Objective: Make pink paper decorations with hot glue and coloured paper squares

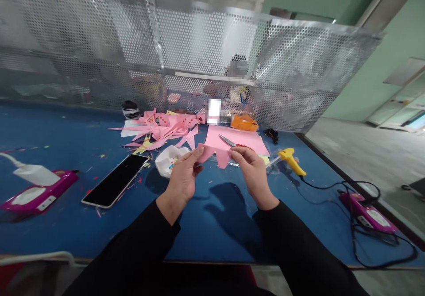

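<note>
Between my two hands a cut piece of pink paper is held up above the blue table. My left hand pinches its left end between thumb and fingers. At the other end, my right hand grips the paper's right edge. Just behind it, scissors with red handles lie on a stack of pink sheets; my right hand partly covers the handles. A white bowl-like container with a coloured print stands beside my left hand.
Pink paper cut-outs are heaped at the back left. A phone and a magenta power strip lie left. Right are a yellow glue gun, its black cord and another magenta strip. A perforated metal screen stands behind an orange packet.
</note>
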`<state>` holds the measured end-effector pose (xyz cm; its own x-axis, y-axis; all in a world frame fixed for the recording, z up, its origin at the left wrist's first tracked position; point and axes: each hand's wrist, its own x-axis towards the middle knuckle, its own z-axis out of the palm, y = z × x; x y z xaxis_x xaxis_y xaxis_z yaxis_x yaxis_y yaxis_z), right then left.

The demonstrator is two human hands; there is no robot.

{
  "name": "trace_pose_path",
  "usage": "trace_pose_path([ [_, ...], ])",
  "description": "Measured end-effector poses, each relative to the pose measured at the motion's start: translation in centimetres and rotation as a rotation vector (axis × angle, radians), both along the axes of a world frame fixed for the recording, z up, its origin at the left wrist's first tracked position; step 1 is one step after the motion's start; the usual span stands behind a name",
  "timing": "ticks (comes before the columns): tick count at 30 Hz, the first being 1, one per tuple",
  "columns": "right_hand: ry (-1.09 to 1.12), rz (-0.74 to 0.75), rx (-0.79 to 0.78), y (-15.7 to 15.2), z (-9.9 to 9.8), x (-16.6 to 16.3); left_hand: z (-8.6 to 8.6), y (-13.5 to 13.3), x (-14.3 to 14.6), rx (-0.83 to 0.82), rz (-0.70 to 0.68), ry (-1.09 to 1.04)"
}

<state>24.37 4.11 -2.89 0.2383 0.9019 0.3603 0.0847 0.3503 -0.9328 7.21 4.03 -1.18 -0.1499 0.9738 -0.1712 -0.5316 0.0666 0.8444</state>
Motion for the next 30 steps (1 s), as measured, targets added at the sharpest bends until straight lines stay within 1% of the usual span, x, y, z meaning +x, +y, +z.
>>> trace_pose_path([
  [3,-0.042,-0.006,-0.006,-0.1,-0.2,-0.2,-0.2,-0.1,0.3,0.016,-0.026,0.013],
  [6,-0.063,-0.023,0.004,-0.2,-0.1,0.3,-0.3,-0.3,0.4,0.033,-0.062,0.033],
  [8,-0.081,-0.032,0.018,-0.2,0.2,0.9,-0.2,-0.4,0.3,0.076,-0.067,0.065],
  [9,-0.095,-0.034,0.027,-0.2,0.4,1.2,-0.2,-0.5,0.2,0.123,-0.053,0.109],
  [11,-0.132,-0.027,0.041,-0.3,0.7,1.6,0.0,-0.6,0.0,0.253,-0.01,0.279],
  [13,-0.169,-0.006,0.048,-0.3,0.9,1.8,0.1,-0.7,-0.2,0.386,-0.006,0.51],
  [16,-0.207,0.031,0.045,-0.3,0.7,1.7,0.2,-0.8,-0.4,0.489,-0.133,0.757],
  [19,-0.224,0.048,0.037,-0.1,0.3,1.6,0.1,-0.9,-0.7,0.498,-0.224,0.894],
  [25,-0.276,0.1,0.027,-0.3,0.3,1.3,-0.3,-1.6,-1.6,0.47,-0.235,1.168],
  [27,-0.307,0.146,0.023,-0.6,0.4,1.0,-0.5,-1.9,-1.9,0.452,-0.244,1.202],
  [30,-0.356,0.228,0.012,-1.1,0.1,0.4,-0.7,-2.2,-2.0,0.444,-0.308,1.166],
])
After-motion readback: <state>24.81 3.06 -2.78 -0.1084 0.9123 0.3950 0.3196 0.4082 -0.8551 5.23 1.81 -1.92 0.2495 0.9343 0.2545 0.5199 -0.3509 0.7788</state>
